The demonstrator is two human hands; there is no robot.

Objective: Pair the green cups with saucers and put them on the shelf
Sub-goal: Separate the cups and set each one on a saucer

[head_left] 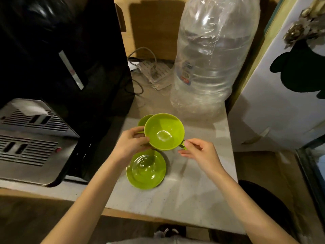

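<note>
Pretty dim, yellowish light in here. Pale speckled worktop (184, 196) with a wooden front edge. Big black appliance (58, 55) on the left with a metal grille tray (29, 143), a huge clear plastic water bottle (212, 55) far right, a power strip (154, 71) with cables behind, brown wooden back panel (154, 29), white fridge (281, 103) on the right.

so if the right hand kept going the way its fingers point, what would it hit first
The right hand points left toward the green cup. Its fingertips look already at the cup's handle, so it would meet that first, though depth is hard to judge.
</note>
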